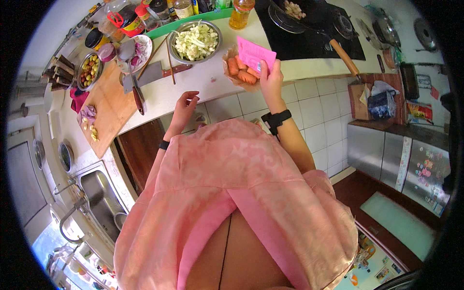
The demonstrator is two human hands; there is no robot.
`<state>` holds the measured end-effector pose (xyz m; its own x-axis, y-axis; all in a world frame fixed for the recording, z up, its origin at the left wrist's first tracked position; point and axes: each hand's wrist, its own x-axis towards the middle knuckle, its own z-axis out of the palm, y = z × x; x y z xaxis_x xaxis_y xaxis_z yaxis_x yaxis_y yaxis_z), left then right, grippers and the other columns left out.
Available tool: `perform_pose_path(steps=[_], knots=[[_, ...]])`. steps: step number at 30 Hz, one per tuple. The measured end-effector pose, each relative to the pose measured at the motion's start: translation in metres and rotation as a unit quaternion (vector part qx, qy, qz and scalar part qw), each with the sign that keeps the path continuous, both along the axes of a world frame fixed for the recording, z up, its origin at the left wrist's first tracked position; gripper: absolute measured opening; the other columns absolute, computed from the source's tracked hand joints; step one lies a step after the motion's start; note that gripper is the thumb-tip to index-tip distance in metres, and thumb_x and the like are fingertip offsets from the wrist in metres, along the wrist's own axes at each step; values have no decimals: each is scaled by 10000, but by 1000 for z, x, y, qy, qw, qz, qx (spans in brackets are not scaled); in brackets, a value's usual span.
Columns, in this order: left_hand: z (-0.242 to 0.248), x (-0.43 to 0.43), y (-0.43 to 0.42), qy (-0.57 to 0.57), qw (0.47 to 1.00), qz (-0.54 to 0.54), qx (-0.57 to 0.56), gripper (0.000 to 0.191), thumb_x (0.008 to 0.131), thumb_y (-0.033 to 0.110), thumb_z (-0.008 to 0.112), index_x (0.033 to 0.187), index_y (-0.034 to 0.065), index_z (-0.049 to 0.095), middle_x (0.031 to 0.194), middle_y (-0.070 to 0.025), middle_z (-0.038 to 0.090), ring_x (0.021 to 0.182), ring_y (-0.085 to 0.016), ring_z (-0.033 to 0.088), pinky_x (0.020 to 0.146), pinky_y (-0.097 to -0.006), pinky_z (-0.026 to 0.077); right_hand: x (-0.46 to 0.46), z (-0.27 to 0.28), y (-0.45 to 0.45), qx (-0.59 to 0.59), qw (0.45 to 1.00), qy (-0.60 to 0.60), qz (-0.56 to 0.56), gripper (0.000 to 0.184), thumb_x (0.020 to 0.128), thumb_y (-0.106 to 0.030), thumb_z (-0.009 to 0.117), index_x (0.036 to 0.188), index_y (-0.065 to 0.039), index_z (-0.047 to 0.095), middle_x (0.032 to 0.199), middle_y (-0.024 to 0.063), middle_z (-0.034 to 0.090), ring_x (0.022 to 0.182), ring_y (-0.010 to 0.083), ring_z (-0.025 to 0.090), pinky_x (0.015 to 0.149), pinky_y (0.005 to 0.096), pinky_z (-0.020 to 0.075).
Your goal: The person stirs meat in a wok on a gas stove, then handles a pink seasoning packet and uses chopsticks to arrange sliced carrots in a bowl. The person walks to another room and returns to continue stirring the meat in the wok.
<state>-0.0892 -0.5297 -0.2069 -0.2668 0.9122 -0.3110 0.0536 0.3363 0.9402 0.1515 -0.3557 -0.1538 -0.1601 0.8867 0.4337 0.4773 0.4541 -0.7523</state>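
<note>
My right hand (272, 81) grips the lower end of a flat pink packet (255, 54) that bears printed writing. Just beneath and beside it, several orange-red, sausage-like pieces (246, 76) sit in a brown paper-like wrapper (232, 80) at the counter's front edge. My left hand (186, 105) hovers by that edge with loosely curled fingers and nothing in it. Behind it, a metal bowl (220, 45) holds chopped pale green-white vegetable (195, 41). A cleaver (150, 74) lies left of the bowl, with chopsticks (170, 65) across its handle.
A wok with a wooden handle (343, 56) stands on the black stove (290, 47), holding pieces of food. A spatula (134, 78) rests on a plate of cut onion (146, 47). Garlic (93, 132) lies on the wooden board (108, 105). An oil bottle (240, 16) stands near the stove.
</note>
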Motion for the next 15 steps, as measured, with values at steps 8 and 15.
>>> perform_pose_path(steps=[8,15], knots=[[0,-2,-6,8,1000,24,-16,283,950,186,543,1190,41,578,1018,-57,633,819,-110,538,744,-261,458,-15,-1,7,-11,999,-46,25,217,950,-206,544,982,-7,463,775,217,636,671,342,653,538,423,497],[-2,-4,-2,1,1000,13,-20,284,959,201,539,1198,52,575,1049,-68,630,862,-129,553,766,-271,460,-8,-13,17,-95,991,97,14,259,884,-102,639,1035,32,476,851,162,664,677,202,673,588,316,573]])
